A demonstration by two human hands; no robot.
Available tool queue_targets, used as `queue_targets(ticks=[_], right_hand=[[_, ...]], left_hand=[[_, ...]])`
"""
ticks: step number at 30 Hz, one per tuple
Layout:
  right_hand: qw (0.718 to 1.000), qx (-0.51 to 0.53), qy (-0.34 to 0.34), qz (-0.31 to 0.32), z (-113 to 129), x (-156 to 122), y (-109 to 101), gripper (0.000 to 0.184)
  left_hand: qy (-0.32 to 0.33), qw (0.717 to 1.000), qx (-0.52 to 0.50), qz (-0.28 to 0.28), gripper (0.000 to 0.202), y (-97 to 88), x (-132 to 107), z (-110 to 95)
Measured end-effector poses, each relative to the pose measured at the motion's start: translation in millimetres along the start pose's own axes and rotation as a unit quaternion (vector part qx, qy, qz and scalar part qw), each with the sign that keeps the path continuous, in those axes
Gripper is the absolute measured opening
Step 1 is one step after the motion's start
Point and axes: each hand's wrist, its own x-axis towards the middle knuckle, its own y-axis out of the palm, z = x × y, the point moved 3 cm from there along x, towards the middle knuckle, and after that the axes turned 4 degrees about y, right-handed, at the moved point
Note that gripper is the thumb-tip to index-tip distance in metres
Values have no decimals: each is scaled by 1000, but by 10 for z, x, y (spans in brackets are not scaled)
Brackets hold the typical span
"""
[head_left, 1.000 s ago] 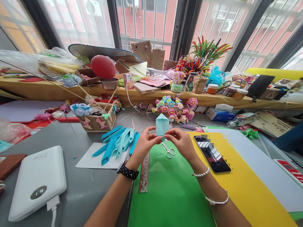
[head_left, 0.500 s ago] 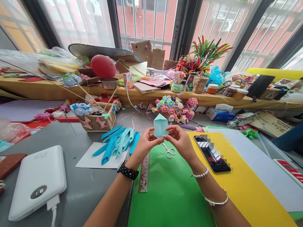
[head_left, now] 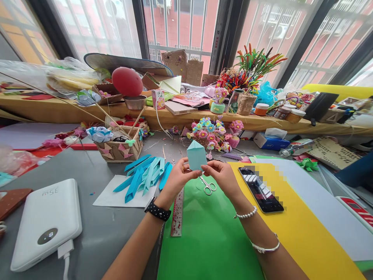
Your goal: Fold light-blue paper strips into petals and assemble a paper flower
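Both hands hold a small light-blue folded paper (head_left: 196, 154) upright above the table; its top comes to a point. My left hand (head_left: 177, 179) pinches its lower left edge with thumb and fingers. My right hand (head_left: 222, 175) pinches its lower right edge. Below the hands lie a green sheet (head_left: 208, 237), small scissors (head_left: 207, 187) and a patterned ruler (head_left: 177, 213). A pile of folded blue paper strips (head_left: 145, 175) rests on a white sheet to the left of my left hand.
A phone (head_left: 260, 189) lies on a yellow sheet (head_left: 303, 229) to the right. A white power bank (head_left: 46, 223) with a cable sits at the front left. A cardboard basket (head_left: 119, 147), paper flowers (head_left: 211, 132) and a cluttered wooden shelf (head_left: 175, 114) stand behind.
The folded blue paper has turned slightly and shifted a little to the left between my fingers. Both hands stay in nearly the same place.
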Motion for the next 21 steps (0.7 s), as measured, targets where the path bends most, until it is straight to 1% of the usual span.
queue_targets(ticks=[6, 10, 14, 17, 19, 21], right_hand=[[999, -48, -24, -7, 21, -10, 13, 25], [998, -50, -28, -8, 14, -9, 9, 25], [999, -41, -23, 21, -9, 9, 10, 28], [996, -63, -15, 53, -22, 14, 40, 24], [996, -66, -14, 66, -20, 8, 65, 21], [996, -54, -16, 72, -15, -2, 84, 19]], left_hand=[[-14, 1000, -2, 22, 49, 4, -5, -2], [-1, 999, -3, 37, 48, -9, 7, 13], [17, 1000, -2, -5, 45, -67, 22, 49], [14, 999, -12, -32, 40, -99, 23, 78], [12, 999, -18, -39, 36, -103, 19, 81], [6, 999, -28, -27, 32, -89, 14, 75]])
